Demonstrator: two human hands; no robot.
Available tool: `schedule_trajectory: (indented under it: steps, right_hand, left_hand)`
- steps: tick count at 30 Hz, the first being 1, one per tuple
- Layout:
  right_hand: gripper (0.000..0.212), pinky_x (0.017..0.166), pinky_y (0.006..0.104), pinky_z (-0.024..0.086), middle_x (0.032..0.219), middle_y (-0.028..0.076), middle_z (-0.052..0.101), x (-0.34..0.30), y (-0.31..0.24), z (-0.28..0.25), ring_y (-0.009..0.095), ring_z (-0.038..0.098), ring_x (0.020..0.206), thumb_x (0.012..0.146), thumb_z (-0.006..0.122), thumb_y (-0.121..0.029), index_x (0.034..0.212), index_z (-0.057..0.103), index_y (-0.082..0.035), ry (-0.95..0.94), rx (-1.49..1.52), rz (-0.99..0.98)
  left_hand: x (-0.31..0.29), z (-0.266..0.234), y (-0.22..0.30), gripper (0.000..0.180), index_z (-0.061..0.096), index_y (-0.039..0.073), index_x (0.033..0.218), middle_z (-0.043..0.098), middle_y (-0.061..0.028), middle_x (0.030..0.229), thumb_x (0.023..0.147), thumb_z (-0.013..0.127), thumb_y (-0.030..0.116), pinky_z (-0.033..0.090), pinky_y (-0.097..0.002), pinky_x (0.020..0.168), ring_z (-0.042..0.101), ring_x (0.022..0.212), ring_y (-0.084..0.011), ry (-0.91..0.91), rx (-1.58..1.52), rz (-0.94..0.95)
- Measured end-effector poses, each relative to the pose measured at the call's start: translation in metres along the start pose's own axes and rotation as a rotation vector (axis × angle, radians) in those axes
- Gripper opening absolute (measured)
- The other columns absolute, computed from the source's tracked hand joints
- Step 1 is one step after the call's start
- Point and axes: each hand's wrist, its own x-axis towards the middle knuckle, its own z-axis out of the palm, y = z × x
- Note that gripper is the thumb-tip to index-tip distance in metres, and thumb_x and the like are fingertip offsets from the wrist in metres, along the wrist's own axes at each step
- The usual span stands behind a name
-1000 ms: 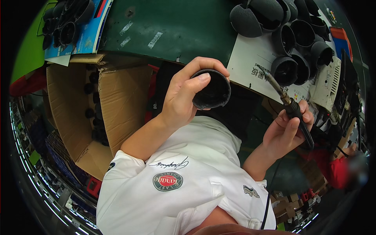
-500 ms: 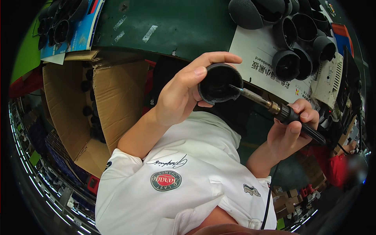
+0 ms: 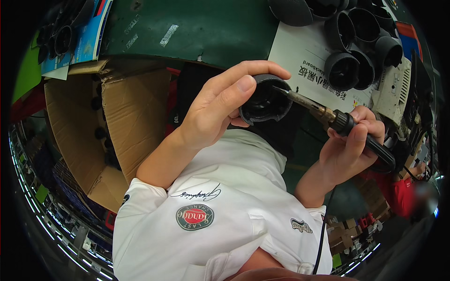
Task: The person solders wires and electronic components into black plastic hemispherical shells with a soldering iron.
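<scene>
My left hand (image 3: pixel 213 100) is wrapped round a black cup-shaped plastic housing (image 3: pixel 265 111), its open mouth facing me and its rim notched at the lower edge. In my right hand (image 3: pixel 354 145) is a soldering iron (image 3: pixel 343 122) with a black handle and a metal barrel, gripped between thumb and fingers. The iron's tip reaches over the right rim into the upper part of the housing's mouth. Whether the tip touches the inner wall I cannot tell. A dark cable trails from the handle's end at the right.
Several similar black housings (image 3: pixel 342 70) stand on a white printed sheet (image 3: pixel 293 61) on the green table (image 3: pixel 201 28). A grey-white box with vents (image 3: pixel 394 93) is at the right. An open cardboard carton (image 3: pixel 136 122) holds dark parts at left. Another person in red (image 3: pixel 398 196) is far right.
The iron's tip has shifted up along the inside of the housing, and its handle end has dropped slightly. The housing has turned a little in my left hand. The whole view has shifted slightly.
</scene>
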Motion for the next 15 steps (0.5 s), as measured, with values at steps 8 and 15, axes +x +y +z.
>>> schedule_trajectory:
  steps: [8, 15]
  right_hand:
    - [0.023, 0.043, 0.0237, 0.050, 0.080, 0.016, 0.054, 0.0049, 0.0036, 0.0000, 0.014, 0.055, 0.054, 0.079, 0.070, -0.013, 0.084, 0.051, -0.001, 0.000, 0.013, 0.039]
    - [0.021, 0.041, 0.0245, 0.050, 0.080, 0.016, 0.055, 0.0059, 0.0071, 0.0017, 0.014, 0.055, 0.054, 0.081, 0.068, -0.012, 0.084, 0.051, -0.001, 0.013, 0.016, 0.050]
  left_hand:
    - [-0.0003, -0.0008, 0.0003, 0.056, 0.045, -0.006, 0.121, 0.059, -0.0098, 0.099, 0.091, 0.041, 0.040, 0.043, -0.0184, 0.055, 0.057, 0.077, -0.0077, -0.002, 0.041, 0.012]
    - [-0.0006, -0.0024, -0.0011, 0.055, 0.046, -0.006, 0.121, 0.059, -0.0097, 0.100, 0.091, 0.041, 0.040, 0.043, -0.0187, 0.057, 0.057, 0.080, -0.0080, -0.003, 0.061, 0.015]
